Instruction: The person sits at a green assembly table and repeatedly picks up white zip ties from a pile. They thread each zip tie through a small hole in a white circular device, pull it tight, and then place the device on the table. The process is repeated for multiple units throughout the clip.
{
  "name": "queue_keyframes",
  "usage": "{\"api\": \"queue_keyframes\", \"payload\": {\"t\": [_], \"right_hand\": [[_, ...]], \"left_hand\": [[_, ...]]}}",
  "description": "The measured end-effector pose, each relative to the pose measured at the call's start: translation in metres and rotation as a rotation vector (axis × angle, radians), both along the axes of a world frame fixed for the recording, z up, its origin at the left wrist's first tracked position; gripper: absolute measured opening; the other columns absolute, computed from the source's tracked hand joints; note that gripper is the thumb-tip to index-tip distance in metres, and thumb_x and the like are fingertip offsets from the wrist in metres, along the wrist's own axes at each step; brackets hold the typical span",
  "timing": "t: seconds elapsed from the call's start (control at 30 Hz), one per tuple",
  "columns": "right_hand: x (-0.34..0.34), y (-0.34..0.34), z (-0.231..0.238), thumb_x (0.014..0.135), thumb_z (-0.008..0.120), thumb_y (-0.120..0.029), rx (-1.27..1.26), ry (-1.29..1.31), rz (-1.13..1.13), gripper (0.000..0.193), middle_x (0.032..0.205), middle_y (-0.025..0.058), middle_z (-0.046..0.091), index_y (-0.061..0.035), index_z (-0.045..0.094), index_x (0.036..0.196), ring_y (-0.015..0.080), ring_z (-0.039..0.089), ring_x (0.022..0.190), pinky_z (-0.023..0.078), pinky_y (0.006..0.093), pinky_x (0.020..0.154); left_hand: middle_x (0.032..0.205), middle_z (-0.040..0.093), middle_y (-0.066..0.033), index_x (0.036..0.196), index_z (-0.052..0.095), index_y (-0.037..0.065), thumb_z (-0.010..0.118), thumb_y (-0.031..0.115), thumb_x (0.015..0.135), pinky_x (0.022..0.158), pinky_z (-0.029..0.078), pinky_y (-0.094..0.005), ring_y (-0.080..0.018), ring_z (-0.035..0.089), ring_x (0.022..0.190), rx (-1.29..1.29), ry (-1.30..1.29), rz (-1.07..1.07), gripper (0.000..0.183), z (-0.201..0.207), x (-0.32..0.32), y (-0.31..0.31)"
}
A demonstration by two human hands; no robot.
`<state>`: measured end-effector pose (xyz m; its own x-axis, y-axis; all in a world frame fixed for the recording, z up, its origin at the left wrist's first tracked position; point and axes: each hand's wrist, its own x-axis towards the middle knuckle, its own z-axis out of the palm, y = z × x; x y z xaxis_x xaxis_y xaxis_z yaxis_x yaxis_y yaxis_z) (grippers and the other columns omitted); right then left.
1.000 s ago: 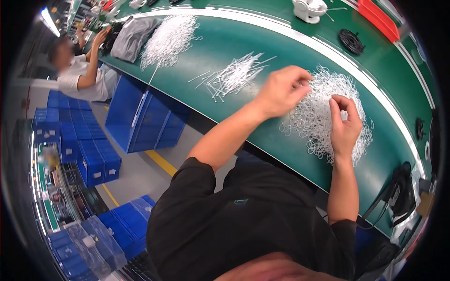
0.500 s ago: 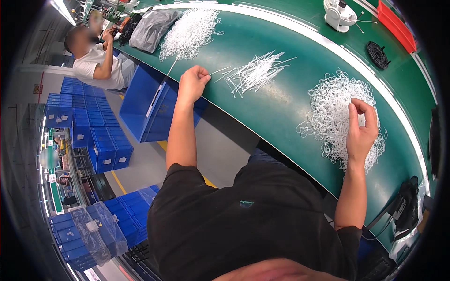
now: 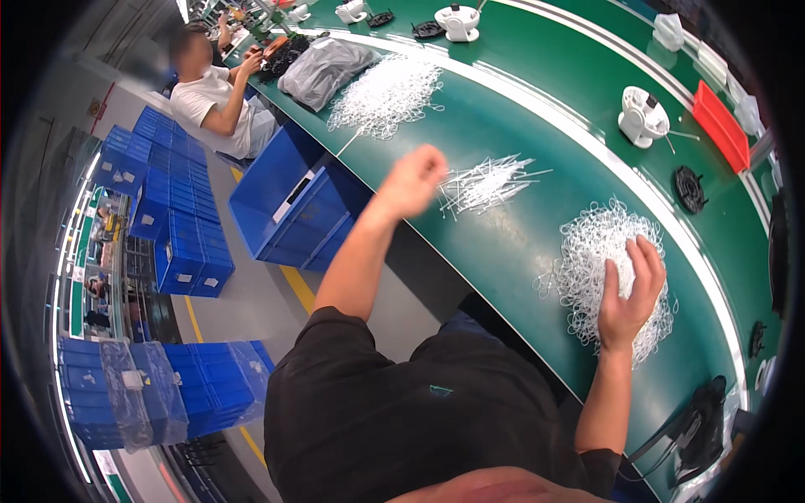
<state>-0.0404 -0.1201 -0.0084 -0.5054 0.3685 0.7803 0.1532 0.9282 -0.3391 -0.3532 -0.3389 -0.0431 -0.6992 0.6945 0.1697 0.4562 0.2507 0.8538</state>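
My left hand [image 3: 415,180] hovers by the table's near edge, fingers curled but smeared by motion; whether it holds anything does not show. Its fingertips are beside a loose pile of straight white cable ties [image 3: 499,180]. My right hand [image 3: 631,293] is over a heap of white cable ties closed into loops [image 3: 591,251], thumb and fingers apart, with nothing visible in its grasp. Farther left on the table lies another heap of looped white cable ties [image 3: 390,92], one tail sticking out toward the near edge.
A grey plastic bag [image 3: 323,71] lies beyond the left heap, near a seated co-worker [image 3: 218,101]. A blue crate [image 3: 310,214] stands below the table edge. Across the table are a white fan-like part [image 3: 643,117], a red tray [image 3: 721,126] and a black round part [image 3: 689,189].
The view has shifted. My left hand has moved right, closer to the straight ties; the thin tie at its fingertips no longer shows. My right hand's pinched fingers have spread.
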Motion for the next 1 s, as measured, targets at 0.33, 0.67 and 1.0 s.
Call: {"api": "queue_keyframes", "payload": {"t": [0.33, 0.67, 1.0], "right_hand": [[0.015, 0.015, 0.006, 0.074, 0.074, -0.007, 0.191, -0.172, 0.112, 0.026, 0.095, -0.0014, 0.064, -0.0153, 0.071, 0.098, 0.0186, 0.060, 0.088, 0.035, 0.0490, 0.106], [0.031, 0.058, 0.002, 0.083, 0.072, -0.010, -0.293, 0.016, 0.094, 0.008, 0.079, 0.0050, 0.064, -0.0070, 0.069, 0.090, 0.0207, 0.061, 0.072, 0.048, 0.0339, 0.072], [0.032, 0.073, -0.027, 0.091, 0.067, -0.010, -1.204, 0.104, 0.265, 0.014, 0.084, 0.0023, 0.069, 0.0021, 0.067, 0.098, 0.0060, 0.060, 0.073, 0.049, 0.0236, 0.064]], "left_hand": [[0.078, 0.061, -0.0077, 0.093, 0.055, 0.003, 0.059, 0.012, 0.093, 0.061, 0.048, -0.0330, -0.0172, 0.059, 0.066, -0.094, -0.142, -0.747, 0.010, 0.048, 0.132, 0.115], [0.083, 0.063, -0.0024, 0.101, 0.058, 0.002, 0.062, 0.008, 0.095, 0.056, 0.046, -0.0201, -0.0072, 0.059, 0.065, 0.087, -0.704, -0.610, 0.010, 0.045, 0.158, 0.176], [0.086, 0.066, -0.0049, 0.100, 0.062, 0.000, 0.068, 0.004, 0.091, 0.056, 0.047, -0.0213, -0.0080, 0.058, 0.067, 0.342, -0.723, -0.538, 0.012, 0.011, 0.188, 0.223]]}}
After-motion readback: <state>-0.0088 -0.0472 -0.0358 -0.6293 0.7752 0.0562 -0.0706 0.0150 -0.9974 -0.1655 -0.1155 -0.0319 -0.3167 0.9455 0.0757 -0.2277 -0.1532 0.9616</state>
